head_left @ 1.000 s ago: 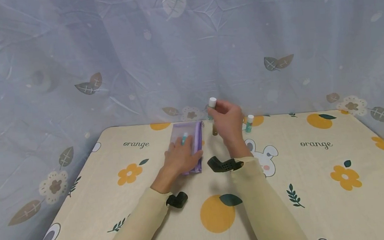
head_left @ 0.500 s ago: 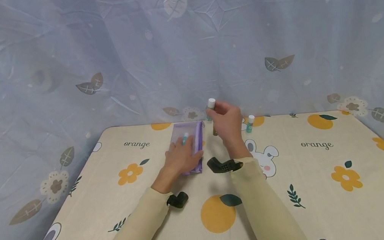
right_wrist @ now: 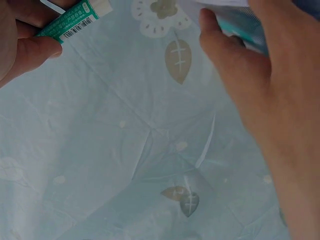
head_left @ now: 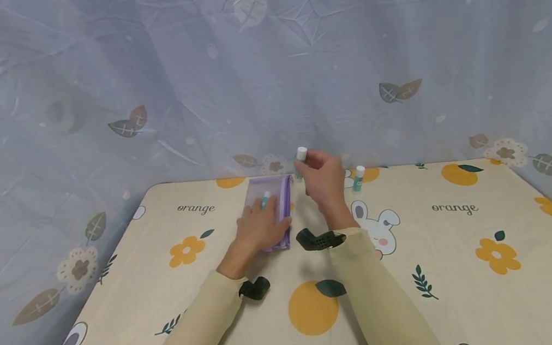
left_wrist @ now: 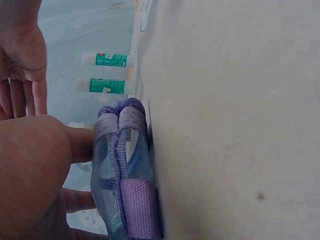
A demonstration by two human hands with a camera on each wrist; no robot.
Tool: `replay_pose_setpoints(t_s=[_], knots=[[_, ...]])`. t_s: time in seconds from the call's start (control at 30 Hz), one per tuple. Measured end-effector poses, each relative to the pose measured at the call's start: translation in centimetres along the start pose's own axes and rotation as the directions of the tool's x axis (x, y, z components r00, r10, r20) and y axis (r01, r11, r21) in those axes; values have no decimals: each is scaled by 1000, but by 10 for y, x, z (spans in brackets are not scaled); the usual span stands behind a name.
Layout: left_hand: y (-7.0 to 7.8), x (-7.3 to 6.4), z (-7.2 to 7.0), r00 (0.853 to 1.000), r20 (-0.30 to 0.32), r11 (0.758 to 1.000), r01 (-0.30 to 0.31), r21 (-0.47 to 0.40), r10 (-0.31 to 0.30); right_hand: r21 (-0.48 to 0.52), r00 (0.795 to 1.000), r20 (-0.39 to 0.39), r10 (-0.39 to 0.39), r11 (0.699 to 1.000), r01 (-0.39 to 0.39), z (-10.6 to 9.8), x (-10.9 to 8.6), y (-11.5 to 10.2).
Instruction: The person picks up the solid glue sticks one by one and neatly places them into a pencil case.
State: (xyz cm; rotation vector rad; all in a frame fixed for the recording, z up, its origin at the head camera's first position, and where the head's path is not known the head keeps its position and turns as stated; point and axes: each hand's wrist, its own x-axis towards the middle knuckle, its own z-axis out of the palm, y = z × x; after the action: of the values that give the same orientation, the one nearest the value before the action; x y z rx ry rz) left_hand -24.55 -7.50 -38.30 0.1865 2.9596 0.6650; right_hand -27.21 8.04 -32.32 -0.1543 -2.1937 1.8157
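My left hand (head_left: 259,226) lies with spread fingers on a mesh pouch (head_left: 284,207) with purple trim. Its thumb and fingers touch the pouch's upper side in the left wrist view. Through the mesh, near the fingertips, shows a teal tube with a white cap (head_left: 265,199). Above the table beyond the pouch's far right corner, my right hand (head_left: 323,179) pinches a green glue stick (head_left: 298,166), white cap up. The right wrist view shows its barcode label between thumb and fingers. A second glue stick (head_left: 358,179) stands upright to the right.
Two upright glue sticks, a nearer one (left_wrist: 102,86) and a farther one (left_wrist: 107,60), show in the left wrist view. A small brown thing (head_left: 307,192) is mostly hidden by the right hand. A patterned cloth (head_left: 426,258) covers the table; a grey-blue curtain (head_left: 267,74) hangs behind.
My right hand has shifted slightly left and down with the glue stick, closer to the pouch. The left hand and the pouch stay where they were.
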Motion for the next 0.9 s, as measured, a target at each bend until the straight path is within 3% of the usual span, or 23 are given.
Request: replay_pose_setpoints(t_s=[0.23, 0.9], knots=[[-1, 0, 0, 1000, 0, 1000, 1, -6, -1, -46, 1000, 3, 28, 999, -27, 2, 2, 8], [-2, 0, 0, 1000, 3, 1000, 1, -14, -1, -112, 1000, -4, 10, 994, -10, 10, 6, 26]])
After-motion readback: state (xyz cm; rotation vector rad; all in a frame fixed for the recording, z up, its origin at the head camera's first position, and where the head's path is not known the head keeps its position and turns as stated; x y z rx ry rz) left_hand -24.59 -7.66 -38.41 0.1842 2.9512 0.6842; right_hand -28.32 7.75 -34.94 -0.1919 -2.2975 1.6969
